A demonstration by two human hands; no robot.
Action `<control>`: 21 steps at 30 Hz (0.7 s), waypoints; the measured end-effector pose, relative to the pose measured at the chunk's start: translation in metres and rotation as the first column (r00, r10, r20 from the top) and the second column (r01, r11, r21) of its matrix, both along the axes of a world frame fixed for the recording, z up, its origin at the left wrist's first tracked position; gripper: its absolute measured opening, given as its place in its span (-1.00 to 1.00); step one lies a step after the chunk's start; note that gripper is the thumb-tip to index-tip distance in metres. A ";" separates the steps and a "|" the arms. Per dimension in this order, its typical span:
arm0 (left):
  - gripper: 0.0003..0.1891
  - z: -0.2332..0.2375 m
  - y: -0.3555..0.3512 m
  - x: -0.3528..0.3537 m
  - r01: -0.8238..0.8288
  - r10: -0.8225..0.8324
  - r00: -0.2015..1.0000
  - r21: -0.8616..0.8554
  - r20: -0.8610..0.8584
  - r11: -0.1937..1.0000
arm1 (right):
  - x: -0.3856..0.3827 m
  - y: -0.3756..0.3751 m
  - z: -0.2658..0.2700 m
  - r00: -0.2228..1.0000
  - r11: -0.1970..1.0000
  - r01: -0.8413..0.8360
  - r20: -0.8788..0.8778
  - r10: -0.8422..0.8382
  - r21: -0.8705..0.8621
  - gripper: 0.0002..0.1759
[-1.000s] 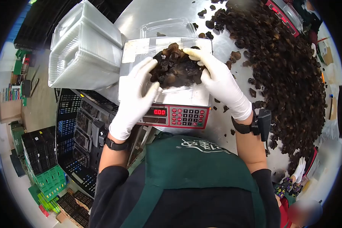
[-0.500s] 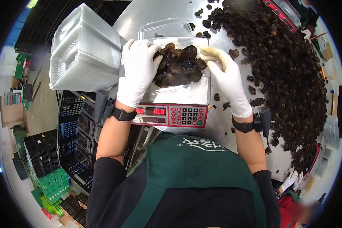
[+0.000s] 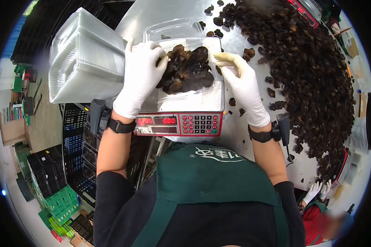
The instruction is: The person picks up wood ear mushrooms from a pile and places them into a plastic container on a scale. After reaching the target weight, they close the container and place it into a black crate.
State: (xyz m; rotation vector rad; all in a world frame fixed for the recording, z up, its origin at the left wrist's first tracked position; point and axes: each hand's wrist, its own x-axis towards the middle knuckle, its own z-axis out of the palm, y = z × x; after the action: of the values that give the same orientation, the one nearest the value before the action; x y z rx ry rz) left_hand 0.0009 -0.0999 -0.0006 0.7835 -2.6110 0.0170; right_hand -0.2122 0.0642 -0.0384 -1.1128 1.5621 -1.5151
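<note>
Black fungus [image 3: 187,72] lay clumped on the scale [image 3: 200,124], seemingly in a clear tray [image 3: 196,93]. To the left, the stacked clear boxes [image 3: 101,64] stood so near that a careless sweep of your arm could have toppled them; over the scale, leaning on the tray could have skewed the reading, and tilting it could have spilled pieces rightward. Your left hand [image 3: 142,70] was half curled, thumb and fingertips at the clump's left edge; your right hand [image 3: 241,80] was part-open beside the right edge. Whether either pinched the rim, you could not tell
</note>
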 end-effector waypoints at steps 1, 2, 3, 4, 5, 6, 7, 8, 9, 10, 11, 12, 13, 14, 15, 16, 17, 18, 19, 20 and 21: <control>-0.93 0.005 -0.001 0.004 -0.008 0.010 0.997 0.019 -0.073 1.000 | -0.002 0.000 -0.003 1.000 1.000 -0.002 0.007 0.002 -0.009 -0.59; -0.93 0.012 -0.001 0.008 -0.015 0.020 0.989 0.039 -0.145 0.999 | -0.007 0.000 -0.004 0.999 1.000 0.013 -0.040 -0.013 -0.006 -0.59; -0.92 0.019 -0.003 0.014 -0.020 0.033 0.976 0.060 -0.217 0.998 | -0.012 0.001 -0.005 0.996 1.000 0.028 -0.087 -0.028 -0.003 -0.59; -0.86 0.025 -0.007 0.024 -0.049 0.057 0.978 0.046 -0.200 0.998 | -0.016 0.004 -0.006 0.990 0.999 0.042 -0.134 -0.041 0.001 -0.58; -0.87 0.033 -0.009 0.030 -0.069 0.074 0.973 0.030 -0.219 0.997 | -0.018 0.006 -0.004 0.992 0.998 0.068 -0.110 -0.066 0.008 -0.58; -0.87 0.041 -0.008 0.035 -0.085 0.105 0.960 0.086 -0.259 0.993 | -0.024 0.009 -0.011 0.989 0.997 0.078 -0.130 -0.076 0.007 -0.58; -0.87 0.047 -0.006 0.040 -0.102 0.140 0.945 0.142 -0.295 0.985 | -0.029 0.010 -0.017 0.986 0.996 0.084 -0.148 -0.083 0.006 -0.57; -0.85 0.049 -0.008 0.044 -0.084 0.114 0.938 0.104 -0.327 0.991 | -0.033 0.014 -0.019 0.979 0.992 0.071 -0.199 -0.048 0.109 -0.56; -0.85 0.052 -0.009 0.047 -0.067 0.099 0.933 0.102 -0.347 0.993 | -0.033 0.016 -0.025 0.970 0.987 0.095 -0.234 -0.061 0.133 -0.56; -0.84 0.054 -0.009 0.049 -0.054 0.086 0.927 0.098 -0.365 0.994 | -0.037 0.017 -0.034 0.942 0.983 0.097 -0.333 -0.041 0.153 -0.56; -0.84 0.056 -0.008 0.050 -0.040 0.073 0.921 0.094 -0.383 0.995 | -0.039 0.018 -0.044 0.904 0.980 0.101 -0.427 -0.019 0.170 -0.56; -0.83 0.057 -0.009 0.049 -0.012 0.043 0.919 0.082 -0.392 0.997 | -0.037 0.018 -0.051 0.917 0.972 0.109 -0.400 -0.018 0.207 -0.60; -0.84 0.056 -0.008 0.048 -0.008 0.042 0.918 0.087 -0.395 0.996 | -0.042 0.022 -0.070 0.848 0.973 0.104 -0.529 0.022 0.208 -0.63; -0.82 0.056 -0.006 0.047 -0.028 0.062 0.930 0.099 -0.361 0.995 | -0.049 0.027 -0.095 0.759 0.973 0.103 -0.648 0.057 0.207 -0.65; -0.80 0.055 -0.004 0.046 -0.045 0.079 0.941 0.109 -0.330 0.993 | -0.048 0.026 -0.099 0.651 0.973 0.106 -0.754 0.087 0.204 -0.68; -0.80 0.055 -0.004 0.044 -0.042 0.081 0.941 0.126 -0.328 0.991 | -0.046 0.033 -0.103 0.623 0.970 0.130 -0.778 0.080 0.203 -0.72; -0.80 0.054 -0.003 0.042 -0.036 0.082 0.941 0.146 -0.328 0.989 | -0.046 0.034 -0.107 0.636 0.981 0.121 -0.771 0.042 0.152 -0.72; -0.80 0.053 -0.003 0.040 -0.029 0.083 0.941 0.166 -0.327 0.986 | -0.047 0.036 -0.110 0.649 0.988 0.114 -0.761 0.004 0.102 -0.71; -0.81 0.051 -0.004 0.040 -0.027 0.071 0.948 0.143 -0.311 0.989 | -0.048 0.038 -0.112 0.663 0.993 0.109 -0.748 -0.033 0.053 -0.70; -0.81 0.048 -0.007 0.039 -0.022 0.056 0.954 0.119 -0.294 0.993 | -0.052 0.042 -0.113 0.699 0.991 0.111 -0.714 -0.027 0.071 -0.69; -0.81 0.045 -0.010 0.038 -0.013 0.039 0.960 0.092 -0.279 0.996 | -0.055 0.043 -0.114 0.719 0.990 0.129 -0.693 -0.053 0.058 -0.68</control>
State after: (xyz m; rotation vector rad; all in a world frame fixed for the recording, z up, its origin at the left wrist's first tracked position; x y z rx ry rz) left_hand 0.0393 -0.1095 0.0441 0.7883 -2.3457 -0.1917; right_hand -0.2673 0.1073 -0.1525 -1.6854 2.1863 -1.0919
